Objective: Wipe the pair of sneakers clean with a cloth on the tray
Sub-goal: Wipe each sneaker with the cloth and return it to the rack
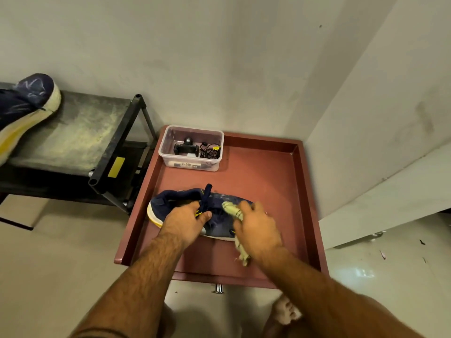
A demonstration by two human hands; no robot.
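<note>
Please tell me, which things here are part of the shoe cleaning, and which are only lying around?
Part of the job: sneaker on the tray, cloth, tray, second sneaker on the rack, left hand, right hand.

Lying about: clear plastic box of small gadgets, black rack.

Navy sneaker (185, 211) on red tray (268, 172), left hand (188, 222) gripping its laces, right hand (258, 228) holding cloth (233, 209) against its upper, clear box (191, 148) far left, second sneaker (24, 111) on rack (80, 132) at left
</note>
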